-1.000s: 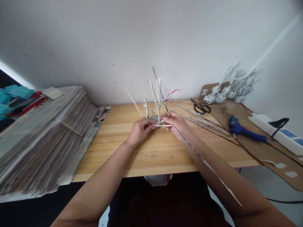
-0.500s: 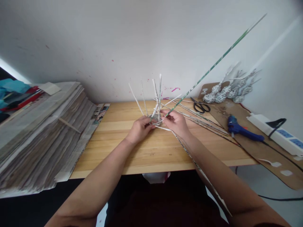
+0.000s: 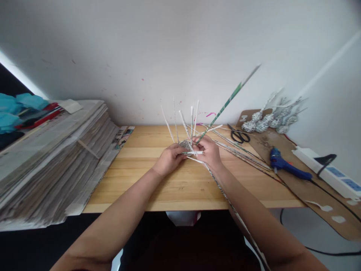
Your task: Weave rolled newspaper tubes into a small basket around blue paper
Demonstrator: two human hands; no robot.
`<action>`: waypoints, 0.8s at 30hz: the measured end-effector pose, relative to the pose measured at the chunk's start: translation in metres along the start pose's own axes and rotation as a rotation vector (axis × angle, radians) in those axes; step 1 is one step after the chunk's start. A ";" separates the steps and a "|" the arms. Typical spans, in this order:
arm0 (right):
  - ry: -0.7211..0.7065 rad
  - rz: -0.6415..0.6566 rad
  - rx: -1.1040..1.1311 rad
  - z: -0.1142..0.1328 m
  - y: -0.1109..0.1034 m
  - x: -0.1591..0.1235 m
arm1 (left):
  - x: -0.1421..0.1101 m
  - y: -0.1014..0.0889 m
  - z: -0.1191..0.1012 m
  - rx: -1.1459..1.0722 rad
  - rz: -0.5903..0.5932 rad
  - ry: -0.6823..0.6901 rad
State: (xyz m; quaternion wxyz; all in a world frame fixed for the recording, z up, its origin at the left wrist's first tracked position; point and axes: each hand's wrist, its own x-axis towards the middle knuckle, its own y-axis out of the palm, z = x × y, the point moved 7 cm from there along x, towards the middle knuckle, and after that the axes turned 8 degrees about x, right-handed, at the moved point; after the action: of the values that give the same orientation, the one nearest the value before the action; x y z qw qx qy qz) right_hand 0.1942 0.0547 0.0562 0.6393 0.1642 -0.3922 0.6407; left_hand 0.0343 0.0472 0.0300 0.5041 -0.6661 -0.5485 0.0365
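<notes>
A small woven piece of rolled paper sticks sits on the wooden table, with several thin white sticks standing up from it. My left hand is closed on its left side. My right hand pinches a long green-and-white paper stick that slants up to the right, blurred at its tip. Another long stick runs from the piece down along my right forearm.
A tall stack of newspapers fills the left. More paper sticks, black scissors, a blue glue gun, a white power strip, brown cardboard and finished woven pieces lie on the right.
The long green stick in my right hand swung up to the right, then came lower and closer to the woven piece. Both hands stayed on the piece.
</notes>
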 end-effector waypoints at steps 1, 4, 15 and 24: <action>-0.008 -0.022 0.006 0.000 0.000 0.001 | 0.000 0.000 -0.001 0.002 0.005 0.002; 0.025 -0.052 -0.021 0.002 0.000 0.001 | 0.000 0.002 -0.003 0.005 0.010 0.000; 0.403 -0.336 0.188 0.007 -0.024 -0.003 | -0.001 -0.001 0.004 -0.084 -0.101 -0.176; 0.554 -0.333 0.348 -0.013 -0.018 -0.003 | -0.001 -0.002 -0.002 0.030 -0.091 -0.094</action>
State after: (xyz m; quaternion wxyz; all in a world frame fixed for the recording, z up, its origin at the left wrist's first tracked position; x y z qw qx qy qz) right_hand 0.2158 0.0600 0.0509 0.7793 0.1523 -0.0571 0.6051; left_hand 0.0338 0.0450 0.0321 0.4887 -0.6305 -0.6007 0.0531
